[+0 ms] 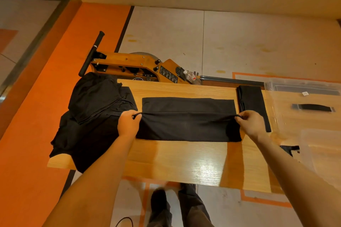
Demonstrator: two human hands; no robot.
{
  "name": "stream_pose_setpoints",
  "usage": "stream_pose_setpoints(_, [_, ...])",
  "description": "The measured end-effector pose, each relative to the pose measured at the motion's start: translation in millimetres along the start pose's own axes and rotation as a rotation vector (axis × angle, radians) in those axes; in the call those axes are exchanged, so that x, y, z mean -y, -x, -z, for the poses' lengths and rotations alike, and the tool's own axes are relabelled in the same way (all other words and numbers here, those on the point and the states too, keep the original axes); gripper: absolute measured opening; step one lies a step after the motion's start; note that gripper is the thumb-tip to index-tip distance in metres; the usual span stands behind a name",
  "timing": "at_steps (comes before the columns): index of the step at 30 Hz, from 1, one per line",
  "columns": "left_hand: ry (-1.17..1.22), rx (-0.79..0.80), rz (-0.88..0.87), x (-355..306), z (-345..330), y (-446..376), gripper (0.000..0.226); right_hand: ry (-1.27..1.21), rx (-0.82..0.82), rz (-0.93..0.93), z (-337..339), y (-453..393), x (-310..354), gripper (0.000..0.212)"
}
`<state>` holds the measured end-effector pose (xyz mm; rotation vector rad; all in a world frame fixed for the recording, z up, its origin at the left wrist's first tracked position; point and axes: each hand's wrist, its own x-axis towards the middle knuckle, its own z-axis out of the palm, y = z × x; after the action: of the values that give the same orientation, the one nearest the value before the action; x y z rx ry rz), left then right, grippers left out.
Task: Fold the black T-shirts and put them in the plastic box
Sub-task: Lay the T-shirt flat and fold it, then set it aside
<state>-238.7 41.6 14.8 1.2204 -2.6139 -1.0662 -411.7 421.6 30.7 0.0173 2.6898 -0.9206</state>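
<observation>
While both hands pinch a black T-shirt (188, 116) on the table (175, 160), left hand (129, 123) and right hand (251, 123) grip opposite ends. Clear plastic box (321, 145) at right; contents cannot be told. Unfolded shirts (92, 116) piled left.

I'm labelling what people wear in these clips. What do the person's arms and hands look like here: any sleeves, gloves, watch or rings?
Both forearms are bare up to the frame's edge: no sleeves visible. The left hand and right hand have no gloves, and no watch, bracelet or ring shows.

Plastic box (313, 108) cut off by the right edge.
</observation>
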Motion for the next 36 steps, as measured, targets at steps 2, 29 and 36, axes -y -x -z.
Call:
stream_pose_setpoints(2, [0.058, -0.016, 0.024, -14, 0, -14, 0.018, -0.042, -0.017, 0.001, 3, -17, 7, 0.010])
stream_pose_setpoints(29, [0.357, 0.266, -0.006, -112, -102, 64, 0.017, -0.646, 0.083, -0.091, -95, 52, 65, 0.007])
stream_pose_setpoints(36, [0.461, 0.310, 0.047, -115, -104, 67, 0.009, -0.742, 0.122, -0.128, -94, 55, 66, 0.005])
